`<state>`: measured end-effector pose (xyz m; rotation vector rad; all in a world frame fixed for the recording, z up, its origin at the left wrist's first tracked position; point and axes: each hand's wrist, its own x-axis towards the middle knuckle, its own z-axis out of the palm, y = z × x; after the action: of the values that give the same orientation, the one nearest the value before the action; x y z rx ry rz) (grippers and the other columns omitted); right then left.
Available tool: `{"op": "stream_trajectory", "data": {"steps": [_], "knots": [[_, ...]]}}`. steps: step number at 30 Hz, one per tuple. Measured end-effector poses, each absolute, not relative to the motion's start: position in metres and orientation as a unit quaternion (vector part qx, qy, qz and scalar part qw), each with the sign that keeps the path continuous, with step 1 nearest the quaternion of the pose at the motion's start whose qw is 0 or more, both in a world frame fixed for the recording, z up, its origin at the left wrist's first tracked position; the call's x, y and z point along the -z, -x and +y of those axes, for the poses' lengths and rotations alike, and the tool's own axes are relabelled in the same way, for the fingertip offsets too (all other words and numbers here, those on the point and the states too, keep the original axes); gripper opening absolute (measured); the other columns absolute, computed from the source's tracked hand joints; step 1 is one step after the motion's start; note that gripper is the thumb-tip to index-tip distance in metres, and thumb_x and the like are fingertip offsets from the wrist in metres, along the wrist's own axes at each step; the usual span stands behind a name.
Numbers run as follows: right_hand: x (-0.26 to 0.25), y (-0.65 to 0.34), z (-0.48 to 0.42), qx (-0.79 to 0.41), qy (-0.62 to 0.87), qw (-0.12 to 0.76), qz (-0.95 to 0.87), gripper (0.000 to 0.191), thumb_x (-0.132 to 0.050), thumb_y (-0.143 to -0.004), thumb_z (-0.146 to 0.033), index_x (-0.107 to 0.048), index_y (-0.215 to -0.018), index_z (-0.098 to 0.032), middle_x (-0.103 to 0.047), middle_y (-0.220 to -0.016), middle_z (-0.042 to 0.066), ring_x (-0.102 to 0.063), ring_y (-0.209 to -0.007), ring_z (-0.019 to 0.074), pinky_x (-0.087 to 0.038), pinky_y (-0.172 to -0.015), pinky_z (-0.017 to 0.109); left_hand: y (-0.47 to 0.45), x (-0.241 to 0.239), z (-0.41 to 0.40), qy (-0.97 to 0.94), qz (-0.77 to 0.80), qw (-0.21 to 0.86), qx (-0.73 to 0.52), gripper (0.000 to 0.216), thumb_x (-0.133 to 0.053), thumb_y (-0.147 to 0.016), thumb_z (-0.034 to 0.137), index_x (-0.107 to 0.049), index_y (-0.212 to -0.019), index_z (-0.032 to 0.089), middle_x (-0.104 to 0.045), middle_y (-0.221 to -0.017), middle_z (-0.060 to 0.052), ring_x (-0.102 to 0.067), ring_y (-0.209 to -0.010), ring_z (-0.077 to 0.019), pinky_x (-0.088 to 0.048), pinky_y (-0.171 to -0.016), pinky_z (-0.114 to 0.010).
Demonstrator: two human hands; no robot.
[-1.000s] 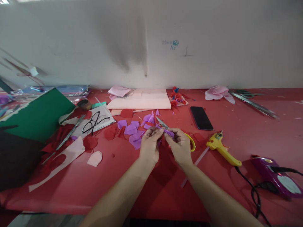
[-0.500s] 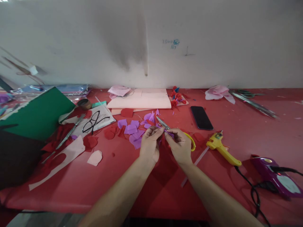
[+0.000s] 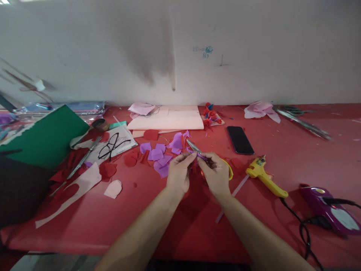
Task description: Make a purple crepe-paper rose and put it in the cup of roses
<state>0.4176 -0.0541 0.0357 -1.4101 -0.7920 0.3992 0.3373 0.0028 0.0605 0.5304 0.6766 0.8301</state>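
Between the fingertips of my left hand and my right hand is a small purple petal, pinched from both sides and mostly hidden by the fingers. Both hands are closed, thumbs toward each other, above the red table. Behind and under my right hand lies a pair of scissors with yellow handles, its blades pointing up and left. Loose purple petals are scattered left of my left hand, with red petals among them.
To the right are a black phone, a yellow glue gun with its cord, and a purple power box. Pink sheets lie by the wall. Glasses, tweezers and a green board are at left.
My hands shift very slightly, fingers still pinching the purple petal. A purple petal behind my left hand looks a little different in shape. The rest stays put.
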Motion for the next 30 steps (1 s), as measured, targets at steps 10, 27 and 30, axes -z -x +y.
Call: {"op": "stream_trajectory", "data": {"steps": [10, 27, 30], "knots": [[-0.038, -0.417, -0.055, -0.191, 0.624, 0.679, -0.338, 0.012, -0.068, -0.075, -0.029, -0.07, -0.083, -0.021, -0.068, -0.079, 0.002, -0.061, -0.073, 0.0154, -0.048, -0.072, 0.03, -0.338, -0.057, 0.004, -0.256, 0.307, 0.822, -0.405, 0.015, -0.079, -0.057, 0.015, -0.068, -0.068, 0.012, -0.067, -0.068, -0.001, -0.06, -0.065, -0.0076, -0.045, -0.07, -0.02], [-0.045, -0.42, -0.055, -0.246, 0.634, 0.652, -0.335, 0.018, -0.067, -0.074, -0.035, -0.071, -0.084, -0.02, -0.071, -0.08, 0.003, -0.064, -0.074, 0.0176, -0.049, -0.071, 0.03, -0.339, -0.048, 0.013, -0.282, 0.29, 0.819, -0.406, 0.021, -0.081, -0.055, 0.017, -0.064, -0.066, 0.014, -0.064, -0.068, 0.002, -0.058, -0.064, -0.0063, -0.045, -0.069, -0.02], [-0.047, -0.419, -0.058, -0.155, 0.666, 0.609, -0.402, 0.015, -0.062, -0.079, -0.031, -0.07, -0.084, -0.02, -0.07, -0.082, 0.004, -0.063, -0.074, 0.0178, -0.049, -0.07, 0.029, -0.339, -0.047, 0.013, -0.285, 0.292, 0.813, -0.416, 0.02, -0.081, -0.056, 0.017, -0.063, -0.066, 0.015, -0.061, -0.067, 0.003, -0.057, -0.064, -0.0055, -0.044, -0.068, -0.018]]}}
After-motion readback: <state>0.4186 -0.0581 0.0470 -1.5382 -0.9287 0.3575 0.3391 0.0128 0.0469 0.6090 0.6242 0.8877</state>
